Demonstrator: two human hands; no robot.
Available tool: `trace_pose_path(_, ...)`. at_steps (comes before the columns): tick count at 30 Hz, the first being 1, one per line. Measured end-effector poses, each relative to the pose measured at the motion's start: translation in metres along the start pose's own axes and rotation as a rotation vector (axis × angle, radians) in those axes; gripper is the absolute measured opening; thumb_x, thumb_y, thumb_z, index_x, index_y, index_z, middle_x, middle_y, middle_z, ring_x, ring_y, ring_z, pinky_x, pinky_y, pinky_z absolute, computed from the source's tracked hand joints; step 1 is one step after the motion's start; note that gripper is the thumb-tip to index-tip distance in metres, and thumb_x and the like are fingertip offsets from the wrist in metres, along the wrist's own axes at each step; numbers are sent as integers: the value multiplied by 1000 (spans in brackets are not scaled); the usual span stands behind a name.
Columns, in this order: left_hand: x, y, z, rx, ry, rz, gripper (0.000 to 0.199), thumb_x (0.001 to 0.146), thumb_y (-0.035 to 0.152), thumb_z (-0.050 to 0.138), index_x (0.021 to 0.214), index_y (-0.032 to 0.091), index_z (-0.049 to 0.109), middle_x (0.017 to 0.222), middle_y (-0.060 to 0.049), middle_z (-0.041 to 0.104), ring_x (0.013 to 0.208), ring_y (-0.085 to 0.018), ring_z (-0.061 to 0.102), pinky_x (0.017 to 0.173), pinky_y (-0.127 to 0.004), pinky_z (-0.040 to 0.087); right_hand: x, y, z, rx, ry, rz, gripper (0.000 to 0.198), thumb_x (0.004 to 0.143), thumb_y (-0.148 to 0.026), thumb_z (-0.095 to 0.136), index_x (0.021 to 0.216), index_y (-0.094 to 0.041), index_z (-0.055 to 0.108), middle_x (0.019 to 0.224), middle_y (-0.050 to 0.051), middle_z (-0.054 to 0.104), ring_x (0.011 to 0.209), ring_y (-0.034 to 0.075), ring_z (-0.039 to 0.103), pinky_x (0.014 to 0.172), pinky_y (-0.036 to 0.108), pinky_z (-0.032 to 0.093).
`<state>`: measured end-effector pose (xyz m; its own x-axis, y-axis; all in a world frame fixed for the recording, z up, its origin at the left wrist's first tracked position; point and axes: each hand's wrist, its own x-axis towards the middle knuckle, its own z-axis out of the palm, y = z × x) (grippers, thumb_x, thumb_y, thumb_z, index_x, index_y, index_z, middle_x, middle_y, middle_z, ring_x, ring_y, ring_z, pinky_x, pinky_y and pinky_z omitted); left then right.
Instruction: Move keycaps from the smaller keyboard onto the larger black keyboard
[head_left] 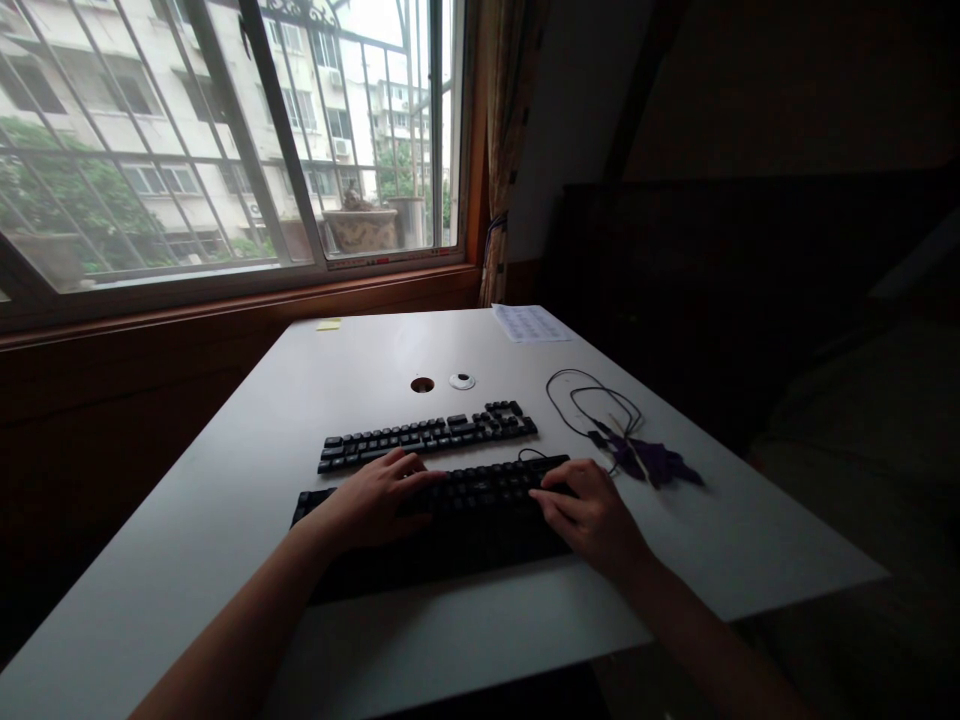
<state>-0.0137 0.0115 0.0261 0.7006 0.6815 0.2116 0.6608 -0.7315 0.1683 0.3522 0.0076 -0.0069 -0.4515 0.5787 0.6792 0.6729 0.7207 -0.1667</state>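
Observation:
A black keyboard lies near the front of the white table. Just behind it, black keycaps sit in rows laid out like a keyboard, with gaps toward the right end. My left hand rests across the keyboard's left half, palm down and fingers stretched out. Over the right end, my right hand has thumb and index finger brought close together in a pinch at the keys. Whatever may be between those fingertips is too small and dark to make out.
On the right lie a looped black cable and a purple cloth with a thin stick on it. A round hole and its white cover are mid-table. Printed paper and a yellow note lie at the far edge.

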Motion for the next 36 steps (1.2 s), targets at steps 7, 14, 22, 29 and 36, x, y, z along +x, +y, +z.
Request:
trace_pose_path(7, 0, -1, 0, -14, 5, 8, 61, 94, 37, 69, 151, 34, 48, 125, -8, 63, 112, -27, 59, 95, -43, 56, 4, -6, -2, 3, 5, 5, 16, 97, -21, 65, 92, -27, 79, 96, 6, 73, 96, 25, 60, 86, 47, 50)
trace_pose_path(14, -2, -2, 2, 3, 5, 0, 60, 94, 37, 69, 151, 34, 48, 127, -8, 62, 113, -27, 58, 97, -44, 55, 4, -7, -2, 48, -3, -36, 18, 98, -16, 63, 92, -25, 77, 95, 4, 77, 95, 23, 63, 86, 45, 49)
trace_pose_path(22, -1, -2, 1, -9, 6, 8, 61, 94, 36, 69, 151, 33, 48, 127, -8, 62, 114, -27, 58, 97, -43, 56, 2, -2, -13, 75, 153, -5, 23, 98, -13, 57, 110, -25, 73, 104, 6, 77, 94, 23, 68, 86, 43, 52)
trace_pose_path(29, -1, -1, 0, -13, 13, 0, 61, 94, 35, 70, 151, 34, 48, 127, -8, 63, 113, -27, 59, 96, -43, 56, -8, -5, -13, 68, 70, 158, 28, 103, -18, 48, 124, -26, 63, 109, 7, 73, 103, 25, 68, 91, 43, 56)
trace_pose_path(36, -2, 0, 0, -2, 13, 2, 63, 94, 35, 70, 152, 34, 47, 126, -8, 63, 112, -27, 59, 95, -43, 56, -31, -34, -4, -10, -58, 103, 45, 102, -24, 55, 146, -26, 49, 136, 13, 64, 127, 30, 59, 107, 51, 53)
